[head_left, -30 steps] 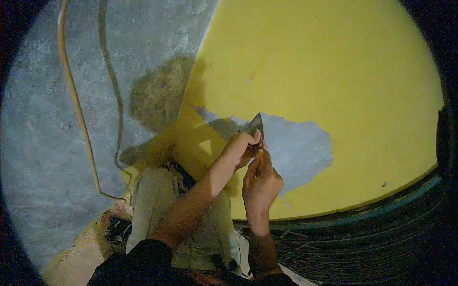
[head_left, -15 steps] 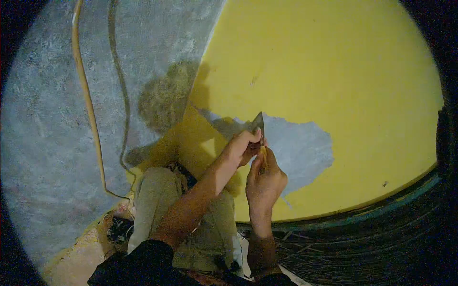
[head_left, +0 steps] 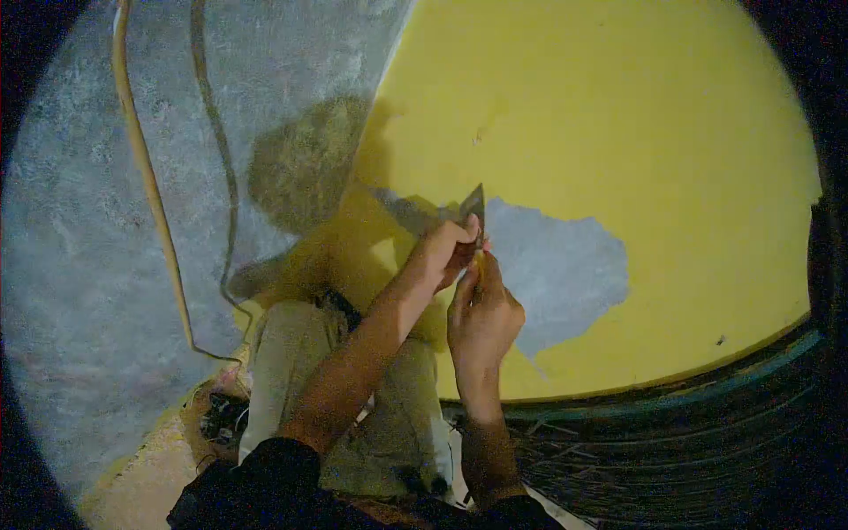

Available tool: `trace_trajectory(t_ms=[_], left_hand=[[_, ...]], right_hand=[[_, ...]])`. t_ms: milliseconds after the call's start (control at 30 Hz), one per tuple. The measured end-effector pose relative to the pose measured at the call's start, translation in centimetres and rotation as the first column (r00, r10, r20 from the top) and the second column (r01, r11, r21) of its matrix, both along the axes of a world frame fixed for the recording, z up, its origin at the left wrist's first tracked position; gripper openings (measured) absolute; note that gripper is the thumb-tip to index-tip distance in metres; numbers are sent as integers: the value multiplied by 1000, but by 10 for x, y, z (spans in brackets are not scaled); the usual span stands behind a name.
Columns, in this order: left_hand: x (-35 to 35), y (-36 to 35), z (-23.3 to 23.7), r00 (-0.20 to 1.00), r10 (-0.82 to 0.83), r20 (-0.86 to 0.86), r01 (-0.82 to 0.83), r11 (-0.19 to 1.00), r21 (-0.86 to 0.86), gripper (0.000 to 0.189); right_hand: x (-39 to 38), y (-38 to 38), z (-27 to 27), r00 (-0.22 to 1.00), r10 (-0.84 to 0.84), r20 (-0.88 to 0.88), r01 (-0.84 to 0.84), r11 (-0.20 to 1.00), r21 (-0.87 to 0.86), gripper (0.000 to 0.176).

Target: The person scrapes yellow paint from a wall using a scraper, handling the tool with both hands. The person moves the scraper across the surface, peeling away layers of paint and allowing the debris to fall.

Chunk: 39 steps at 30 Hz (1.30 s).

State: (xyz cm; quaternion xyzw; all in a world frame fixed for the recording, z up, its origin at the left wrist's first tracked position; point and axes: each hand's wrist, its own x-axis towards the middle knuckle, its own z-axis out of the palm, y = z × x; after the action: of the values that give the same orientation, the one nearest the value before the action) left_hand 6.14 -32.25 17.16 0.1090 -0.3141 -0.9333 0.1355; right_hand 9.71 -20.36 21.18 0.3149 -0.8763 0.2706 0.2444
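A putty knife (head_left: 475,201) with a thin metal blade and a yellow handle points upward at mid-view. My right hand (head_left: 486,314) is closed round its handle, wrist toward me. My left hand (head_left: 449,247) is closed on the lower part of the blade, thumb lying along the metal; its other fingers are partly hidden behind the knife. Both hands are close together, in front of a yellow painted surface (head_left: 671,132). Behind and to the right of them, a ragged-edged grey patch (head_left: 565,265) shows in the yellow.
At the left is a mottled grey surface (head_left: 300,53) with an orange-yellow cable (head_left: 146,168) hanging down it. My bent knees (head_left: 296,353) are below the hands. A dark ribbed band (head_left: 671,442) curves along the lower right. Small dark items (head_left: 221,417) lie at lower left.
Both hands and the putty knife appear slightly higher in the view, while the background has shifted a little with the camera. The grip on the putty knife looks the same.
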Motion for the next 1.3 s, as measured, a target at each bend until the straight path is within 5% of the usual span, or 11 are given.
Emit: trace_trajectory(t_ms=[100,200,267,500,667,733,900,1067,1133,1200,1300], left_hand=[[-19,18,-37,984,-152,-91,152,988,-12,33],[35,32,15,901,-141,-410,187,980,74,32],[36,43,27,997,50,-64,-37,981,188,27],[-58,26,-52,986,-129,-104,136,989,62,24],[5,30,-2,997,55,-56,-43,980,192,25],[9,28,-1,998,-67,-11,67,998,10,26],[-2,19,-5,997,-70,36,63,983,173,29],[-58,-1,-66,951,-256,-174,269,962,55,28],[-19,10,-29,958,-253,-133,271,952,141,28],[-4,23,-5,999,-38,-27,42,984,175,26],[19,24,5,984,-74,-161,85,994,63,23]], right_hand=[[13,14,-1,997,14,-71,-21,994,-108,20],[10,27,-3,1000,-5,-6,5,1000,-20,24],[9,28,-4,999,-31,-18,31,1000,7,24],[-10,15,-8,993,-62,-103,57,997,-48,23],[-2,29,-4,997,80,-25,-81,994,-68,21],[6,30,-4,1000,10,-2,-10,998,-62,21],[3,18,-13,997,-50,-60,49,999,-17,21],[-6,14,-22,990,-18,-140,13,999,-37,19],[-5,19,-14,996,16,-89,-16,1000,4,19],[-2,26,-5,999,12,-37,-12,1000,3,19],[0,23,-6,999,8,-33,-9,1000,-12,18]])
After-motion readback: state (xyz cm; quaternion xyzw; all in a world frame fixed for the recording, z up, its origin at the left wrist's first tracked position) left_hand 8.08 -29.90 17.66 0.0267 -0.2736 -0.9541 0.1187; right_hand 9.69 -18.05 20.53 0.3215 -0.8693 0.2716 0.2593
